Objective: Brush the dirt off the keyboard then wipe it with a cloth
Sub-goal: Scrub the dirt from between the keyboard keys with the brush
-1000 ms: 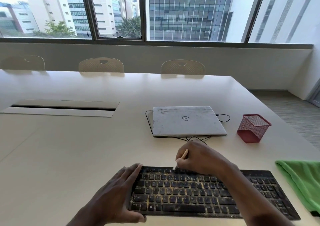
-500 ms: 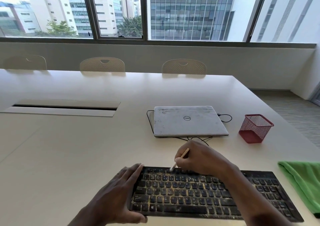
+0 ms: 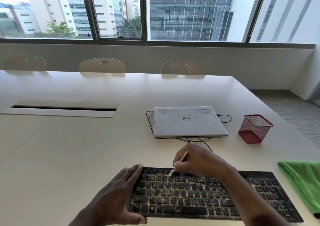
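Observation:
A black keyboard [image 3: 204, 196] speckled with yellowish dirt lies at the near edge of the table. My left hand [image 3: 117, 194] holds its left end, fingers along the side and thumb under the front corner. My right hand [image 3: 199, 160] pinches a thin wooden-handled brush [image 3: 179, 164] whose pale bristle tip touches the keyboard's top rows, left of centre. A green cloth [image 3: 304, 182] lies on the table to the right of the keyboard, apart from both hands.
A closed white laptop [image 3: 188, 122] with a black cable lies behind the keyboard. A red mesh pen holder [image 3: 254, 129] stands to its right. The table's cable slot [image 3: 64, 108] is at the left. Three chairs line the far edge.
The brush tip has slid a little left along the top rows of the keyboard. My left hand has kept its hold on the left end.

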Action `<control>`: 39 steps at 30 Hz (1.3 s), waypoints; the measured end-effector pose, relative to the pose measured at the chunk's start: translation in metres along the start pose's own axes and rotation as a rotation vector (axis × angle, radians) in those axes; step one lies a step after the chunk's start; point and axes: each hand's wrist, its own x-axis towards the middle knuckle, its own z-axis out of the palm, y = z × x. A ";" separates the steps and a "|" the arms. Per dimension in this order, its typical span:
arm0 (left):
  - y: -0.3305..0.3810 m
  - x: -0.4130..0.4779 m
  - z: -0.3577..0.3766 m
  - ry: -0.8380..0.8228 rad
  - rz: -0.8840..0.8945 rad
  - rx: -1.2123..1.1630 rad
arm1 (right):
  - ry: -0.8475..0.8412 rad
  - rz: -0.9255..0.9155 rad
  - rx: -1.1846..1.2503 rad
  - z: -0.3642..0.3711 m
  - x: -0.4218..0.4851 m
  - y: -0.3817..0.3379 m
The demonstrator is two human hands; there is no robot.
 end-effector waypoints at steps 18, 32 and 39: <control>0.001 0.001 -0.001 0.006 0.008 -0.001 | 0.027 -0.036 -0.018 0.009 0.005 -0.008; 0.000 0.000 0.000 0.010 -0.002 0.013 | 0.104 0.011 0.001 0.001 0.006 -0.013; 0.001 0.000 -0.002 -0.016 -0.011 0.011 | 0.070 0.017 0.001 0.001 0.006 -0.011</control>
